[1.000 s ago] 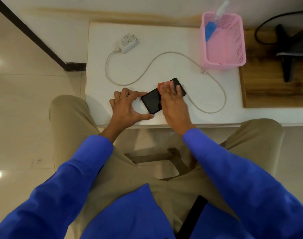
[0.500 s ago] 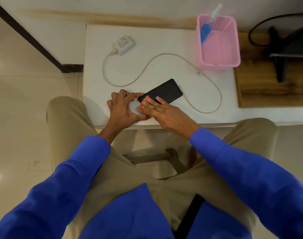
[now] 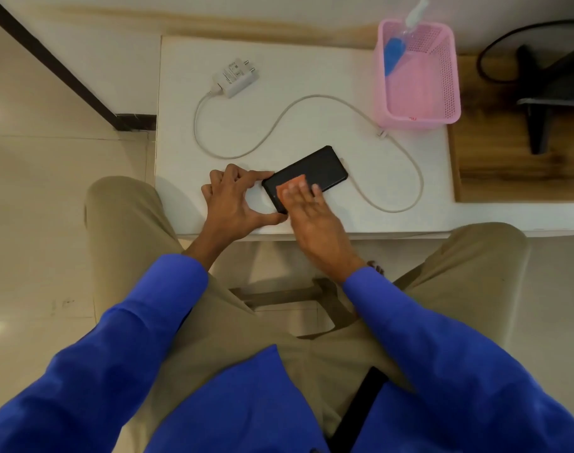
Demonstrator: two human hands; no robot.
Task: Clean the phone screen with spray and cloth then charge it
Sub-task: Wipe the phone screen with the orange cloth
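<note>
A black phone lies flat and slanted on the white table, near its front edge. My left hand pinches the phone's near-left end between thumb and forefinger. My right hand presses a small orange cloth flat on the near half of the screen; most of the cloth is hidden under my fingers. A white charger plug rests at the back left, its cable looping across the table around the phone. The blue spray bottle leans in the pink basket.
The pink basket stands at the table's back right corner. To its right is a wooden surface carrying a black stand and a black cable. My knees sit under the table's front edge. Tiled floor lies to the left.
My right hand slid the cloth from the phone's far end to its near end, then back up onto the near half of the screen. My left hand kept its hold.
</note>
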